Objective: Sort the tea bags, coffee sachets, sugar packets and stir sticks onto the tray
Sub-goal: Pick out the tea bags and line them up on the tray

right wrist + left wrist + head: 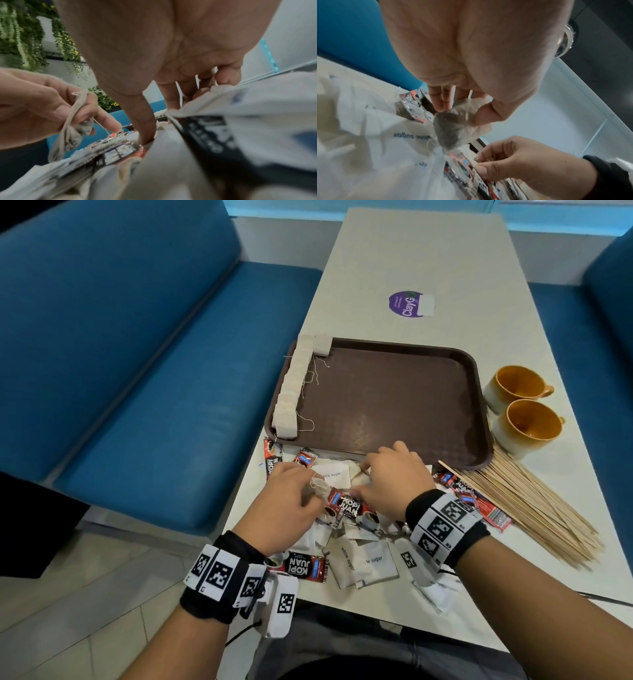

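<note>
- Nearest the lens, filling the left wrist view: left hand [471, 60] pinching a tea bag [453, 129] between thumb and fingertips, bag dangling just above the heap, string trailing down.
- Right hand [390, 484] digging into the pile [346, 529] just short of the tray [394, 405], thumb pressing down among the packets, fingers curling under a white packet's edge; actually gripping anything or not — cannot tell, wrist view too blurred.
- Reading the progress: tea bags [291, 392] lining up in a neat column along the tray's left edge, one more bag turning the far corner. Looking like the only category started.
- Remaining, by this look: coffee sachets [346, 506] lying loose in the heap, sugar packets [363, 563] scattered at the near table edge, stir sticks [524, 505] fanning out on the table right of the pile. None of these sitting on the tray yet.
- Judging the job as early going, roughly one sort out of four under way.
- Reading labels: "KOPI JUAN" showing on the red and black sachets, "white sugar" printing on the white packets, "ClayG" readable on a purple sticker [406, 304] further up the table [428, 251].
- Two orange-lined mugs [524, 405] standing right of the tray, untouched.
</note>
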`<action>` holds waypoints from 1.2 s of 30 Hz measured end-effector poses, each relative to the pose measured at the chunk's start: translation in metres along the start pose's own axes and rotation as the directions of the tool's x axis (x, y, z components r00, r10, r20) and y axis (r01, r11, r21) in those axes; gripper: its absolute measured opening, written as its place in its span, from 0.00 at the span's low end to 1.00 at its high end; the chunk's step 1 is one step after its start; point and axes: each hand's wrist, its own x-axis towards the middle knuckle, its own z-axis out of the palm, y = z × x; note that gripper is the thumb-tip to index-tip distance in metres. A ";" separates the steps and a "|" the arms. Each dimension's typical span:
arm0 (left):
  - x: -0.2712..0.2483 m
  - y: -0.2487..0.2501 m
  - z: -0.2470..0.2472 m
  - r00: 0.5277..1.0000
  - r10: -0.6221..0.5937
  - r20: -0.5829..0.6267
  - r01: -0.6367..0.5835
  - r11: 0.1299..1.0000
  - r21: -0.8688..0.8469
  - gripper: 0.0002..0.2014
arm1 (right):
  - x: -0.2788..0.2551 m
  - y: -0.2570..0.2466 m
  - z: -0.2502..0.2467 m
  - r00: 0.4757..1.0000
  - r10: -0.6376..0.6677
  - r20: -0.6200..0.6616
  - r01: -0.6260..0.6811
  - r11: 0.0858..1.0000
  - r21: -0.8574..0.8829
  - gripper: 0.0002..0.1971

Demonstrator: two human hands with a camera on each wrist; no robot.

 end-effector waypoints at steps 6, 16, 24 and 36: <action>-0.005 0.000 -0.008 0.989 -0.117 -0.093 0.102 0.983 -0.151 0.15 | 0.001 0.000 0.001 0.999 0.030 0.016 -0.032 0.981 0.193 0.05; -0.013 0.011 -0.009 0.967 -0.234 -0.102 0.177 0.903 -0.392 0.06 | -0.004 -0.002 0.006 0.995 0.051 0.081 -0.077 0.935 0.347 0.22; -0.011 0.004 0.000 0.950 -0.264 -0.166 0.165 0.876 -0.453 0.06 | -0.032 0.005 -0.022 0.972 -0.072 -0.224 0.205 0.729 0.654 0.15; -0.004 0.029 0.021 0.970 -0.239 -0.048 0.118 0.633 -0.765 0.08 | -0.051 -0.002 -0.020 0.979 -0.094 -0.179 0.201 0.548 0.812 0.25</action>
